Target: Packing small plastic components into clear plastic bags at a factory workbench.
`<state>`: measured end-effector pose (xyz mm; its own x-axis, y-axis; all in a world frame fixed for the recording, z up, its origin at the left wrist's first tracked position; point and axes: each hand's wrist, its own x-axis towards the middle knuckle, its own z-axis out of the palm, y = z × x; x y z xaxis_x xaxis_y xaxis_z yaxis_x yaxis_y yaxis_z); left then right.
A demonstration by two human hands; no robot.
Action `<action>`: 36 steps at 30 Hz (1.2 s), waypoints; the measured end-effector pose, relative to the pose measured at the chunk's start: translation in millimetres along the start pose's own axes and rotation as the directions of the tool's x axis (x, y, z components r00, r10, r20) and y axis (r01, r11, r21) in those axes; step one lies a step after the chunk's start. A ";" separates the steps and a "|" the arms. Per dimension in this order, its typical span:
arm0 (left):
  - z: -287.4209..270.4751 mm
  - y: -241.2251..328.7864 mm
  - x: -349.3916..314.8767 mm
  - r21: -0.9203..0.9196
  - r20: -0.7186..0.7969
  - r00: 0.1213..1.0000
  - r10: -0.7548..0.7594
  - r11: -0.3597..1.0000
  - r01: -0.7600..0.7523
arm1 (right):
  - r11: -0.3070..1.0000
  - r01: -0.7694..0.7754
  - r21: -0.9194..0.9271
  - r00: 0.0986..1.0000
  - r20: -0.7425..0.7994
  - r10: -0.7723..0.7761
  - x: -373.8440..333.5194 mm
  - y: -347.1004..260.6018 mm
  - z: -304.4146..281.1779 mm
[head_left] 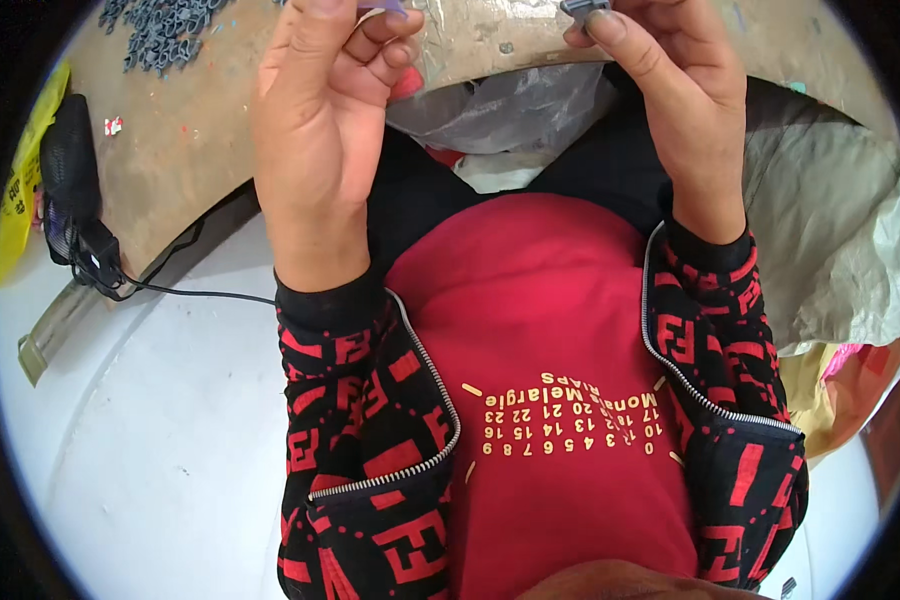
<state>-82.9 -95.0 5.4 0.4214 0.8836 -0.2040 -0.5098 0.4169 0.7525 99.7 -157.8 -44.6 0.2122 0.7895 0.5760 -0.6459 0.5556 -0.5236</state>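
Both of my hands are raised over the near edge of a brown worktable (200, 120). My left hand (325, 130) has its fingers curled together at the top edge, pinching a small purple piece (382, 5) that is mostly cut off. Between the thumb and fingers of my right hand (685, 100) is a small dark grey plastic part (582, 8), also partly out of the picture. The two held things are apart. A tiny grey piece (507, 47) lies on the table between my hands. Beside my left fingers shows something red (407, 83), its kind unclear.
Many small grey plastic parts (165, 35) are heaped at the far left. A black mesh pouch (70, 160) with a cable and a yellow bag (25, 180) hang at the table's left edge. Grey plastic sheeting (510, 110) lies above my lap; a large greyish bag (820, 220) stands right.
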 end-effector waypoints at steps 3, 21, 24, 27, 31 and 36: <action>-12.7 -29.3 16.5 -0.358 0.331 0.942 0.057 0.931 0.070 | 0.999 -0.041 0.026 0.997 -0.065 0.043 0.6 -2.2 10.0; 0.7 -23.5 -4.3 0.089 0.232 0.963 -0.133 0.989 0.115 | 0.568 -0.460 -0.683 0.888 -0.349 0.299 16.7 -36.7 40.8; 6.5 -20.4 -6.3 0.134 0.197 0.973 -0.118 0.987 0.093 | 0.638 -0.432 -0.637 0.901 -0.335 0.275 15.7 -33.6 40.8; 9.4 -18.5 -7.4 0.173 0.169 0.981 -0.099 0.982 0.070 | 0.675 -0.447 -0.587 0.893 -0.342 0.293 17.2 -35.7 39.0; 13.2 -18.9 -7.4 0.237 0.152 0.986 -0.066 0.971 0.029 | 0.685 -0.454 -0.570 0.889 -0.345 0.301 16.2 -33.3 39.8; 15.2 -21.9 -4.8 0.393 0.180 0.982 0.064 0.910 -0.131 | 0.741 -0.485 -0.464 0.865 -0.376 0.332 15.4 -31.1 39.4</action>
<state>-62.4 -111.6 -0.5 0.5156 0.8559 -0.0396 -0.2244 0.1794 0.9578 94.1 -173.2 5.3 0.2451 0.9654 0.0888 -0.2417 0.1496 -0.9588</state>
